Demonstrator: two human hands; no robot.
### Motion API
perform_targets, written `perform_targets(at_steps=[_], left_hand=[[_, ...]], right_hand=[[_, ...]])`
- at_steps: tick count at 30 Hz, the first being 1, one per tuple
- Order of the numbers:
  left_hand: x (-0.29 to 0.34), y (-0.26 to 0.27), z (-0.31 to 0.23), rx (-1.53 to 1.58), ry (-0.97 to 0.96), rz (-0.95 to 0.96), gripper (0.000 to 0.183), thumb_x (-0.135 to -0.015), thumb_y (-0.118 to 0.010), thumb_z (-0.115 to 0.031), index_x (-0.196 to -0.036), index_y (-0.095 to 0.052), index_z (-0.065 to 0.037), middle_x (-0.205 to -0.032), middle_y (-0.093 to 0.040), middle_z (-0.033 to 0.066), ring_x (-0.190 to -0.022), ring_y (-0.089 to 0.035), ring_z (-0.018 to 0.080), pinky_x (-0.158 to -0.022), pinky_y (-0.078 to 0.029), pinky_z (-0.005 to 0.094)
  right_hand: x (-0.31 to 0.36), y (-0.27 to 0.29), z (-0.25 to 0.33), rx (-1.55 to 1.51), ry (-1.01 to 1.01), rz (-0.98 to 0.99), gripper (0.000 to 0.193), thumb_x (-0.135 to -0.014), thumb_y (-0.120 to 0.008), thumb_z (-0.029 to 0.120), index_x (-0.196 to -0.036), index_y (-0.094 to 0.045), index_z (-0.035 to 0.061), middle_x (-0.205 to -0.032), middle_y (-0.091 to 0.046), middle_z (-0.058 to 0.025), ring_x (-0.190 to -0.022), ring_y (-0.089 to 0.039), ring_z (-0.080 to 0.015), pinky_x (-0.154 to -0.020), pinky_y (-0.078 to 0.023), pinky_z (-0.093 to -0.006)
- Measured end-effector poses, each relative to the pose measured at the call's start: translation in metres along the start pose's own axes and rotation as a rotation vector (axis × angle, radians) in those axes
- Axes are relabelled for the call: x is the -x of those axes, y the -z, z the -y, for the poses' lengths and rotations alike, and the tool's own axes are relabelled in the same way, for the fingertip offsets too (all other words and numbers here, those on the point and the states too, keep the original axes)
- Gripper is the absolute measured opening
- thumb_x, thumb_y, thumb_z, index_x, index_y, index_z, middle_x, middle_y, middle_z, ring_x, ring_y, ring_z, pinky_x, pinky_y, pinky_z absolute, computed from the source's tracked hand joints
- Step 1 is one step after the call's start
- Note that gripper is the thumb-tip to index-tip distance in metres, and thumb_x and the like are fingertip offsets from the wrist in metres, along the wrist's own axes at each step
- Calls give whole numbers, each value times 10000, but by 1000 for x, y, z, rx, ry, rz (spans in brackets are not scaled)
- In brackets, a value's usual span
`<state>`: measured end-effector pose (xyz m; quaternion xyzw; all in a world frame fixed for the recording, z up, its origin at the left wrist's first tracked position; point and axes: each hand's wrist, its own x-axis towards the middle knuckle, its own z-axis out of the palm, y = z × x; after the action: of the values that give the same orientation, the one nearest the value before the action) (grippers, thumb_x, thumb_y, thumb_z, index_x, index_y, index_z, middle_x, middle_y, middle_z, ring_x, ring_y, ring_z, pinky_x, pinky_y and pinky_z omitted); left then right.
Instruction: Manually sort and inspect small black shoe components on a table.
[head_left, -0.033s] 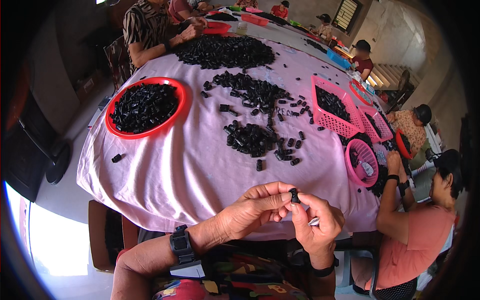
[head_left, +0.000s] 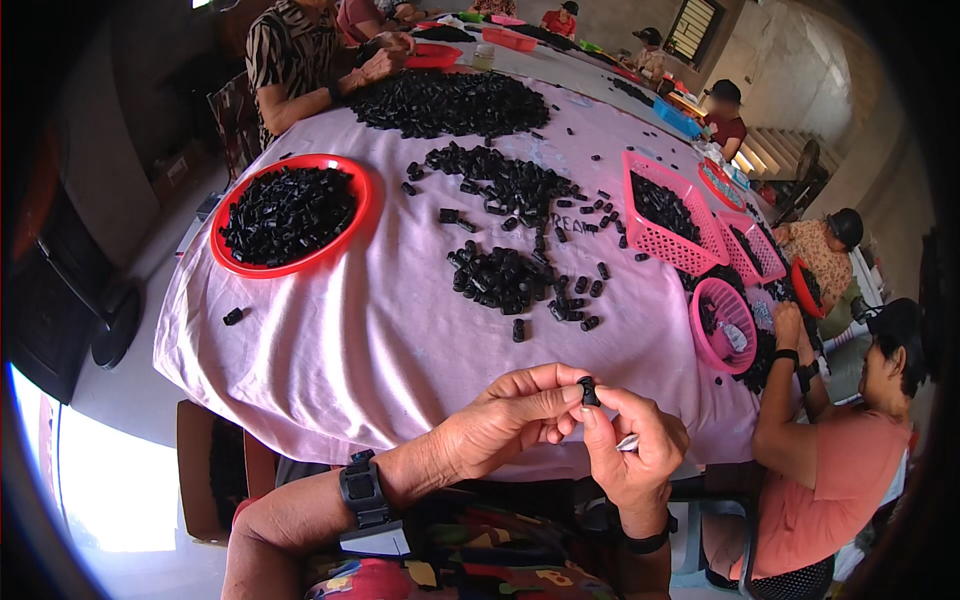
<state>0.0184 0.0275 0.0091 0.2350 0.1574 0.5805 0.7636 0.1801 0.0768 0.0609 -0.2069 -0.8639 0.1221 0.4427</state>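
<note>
Pinched between the thumbs and forefingers of my two hands is a small black plastic cylinder, held above the table's near edge. My left hand grips it from the left, the other fingers curled below. My right hand has it from the right. A small silvery pointed object pokes out of the right hand's curled fingers; its kind is hard to tell. Past my hands lies a loose heap of black cylinders on the pink cloth. A single one rests apart at the left.
A red basin of black parts stands at the left. Farther back is a large black pile. Pink baskets and a round pink basket stand at the right, beside a co-worker in a coral shirt. Other people sit around the table.
</note>
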Motion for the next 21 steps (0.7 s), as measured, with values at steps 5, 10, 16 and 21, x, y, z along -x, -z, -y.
perform_targets(at_steps=[5,10,16,21], left_hand=[[-1,0,-3,-10,2,-5,278,-942,-567,-195,-1186,-571,-60,-975,-607,-5,-807,-553,69,-800,-462,228],[-1,-1,-4,-8,7,-9,277,-946,-560,-206,-1183,-570,-62,-965,-604,-8,-807,-552,68,-804,-463,231],[-1,0,-3,-13,3,-16,280,-948,-557,-207,-1184,-567,-58,-973,-601,-3,-814,-546,72,-806,-461,233],[-2,1,-2,-6,2,-13,279,-949,-554,-203,-1185,-564,-53,-984,-600,7,-820,-544,77,-808,-462,235]], right_hand=[[-1,-3,-3,-47,-42,8,207,-771,-748,79,-938,-650,6,-684,-656,-93,-517,-625,-154,-463,-468,-255],[-1,-5,-3,-98,-88,16,208,-775,-748,78,-943,-647,8,-670,-648,-87,-519,-622,-143,-463,-465,-252],[-1,-5,-5,-105,-85,23,214,-778,-748,84,-950,-644,10,-655,-641,-83,-518,-621,-139,-459,-463,-251],[-1,-4,-5,-91,-89,42,214,-782,-748,87,-952,-642,9,-650,-640,-85,-517,-622,-140,-458,-463,-252]])
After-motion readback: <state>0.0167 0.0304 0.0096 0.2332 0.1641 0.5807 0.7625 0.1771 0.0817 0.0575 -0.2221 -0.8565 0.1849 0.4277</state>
